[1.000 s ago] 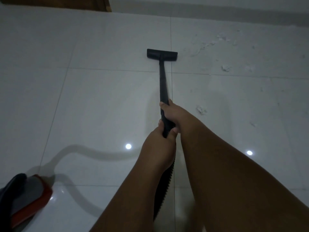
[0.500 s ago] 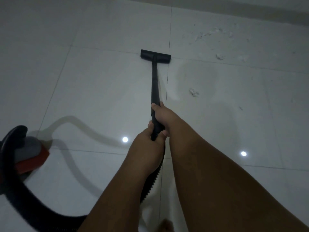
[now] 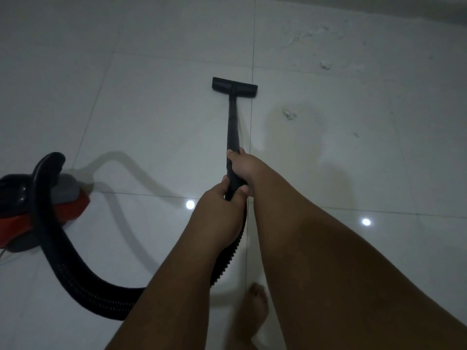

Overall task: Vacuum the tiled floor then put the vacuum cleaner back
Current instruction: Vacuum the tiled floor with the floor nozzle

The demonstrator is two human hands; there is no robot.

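Edges: your glossy pale tiled floor (image 3: 161, 117) lies open ahead and to the left of the nozzle; a darker wall foot (image 3: 454, 11) closes the far top right corner
Grout: a thin straight grout line (image 3: 253, 46) runs away from you, just right of the wand
Nozzle: the flat black plastic T-shaped floor nozzle (image 3: 235, 87) sits on the tile; its right end reaches the grout line
Wand: the straight rigid black vacuum wand (image 3: 233, 127) slopes from the nozzle back to your hands
Right grip: your right hand (image 3: 243, 166) is wrapped round the wand, the farther of the two
Left grip: your left hand (image 3: 221, 208) is clamped round the wand's near end, touching the right hand
Hose: the black ribbed flexible hose (image 3: 59, 243) loops from under your left forearm round to the canister
Canister: the red, black and grey vacuum canister (image 3: 70, 203) stands at the left edge, partly cut off, well apart from the nozzle
Debris: white crumbled scraps (image 3: 289, 114) lie near the wand's right; more are scattered toward the top right
Underfoot: your bare foot (image 3: 255, 309) stands just right of the hose; two bright light reflections (image 3: 190, 204) shine on the tiles
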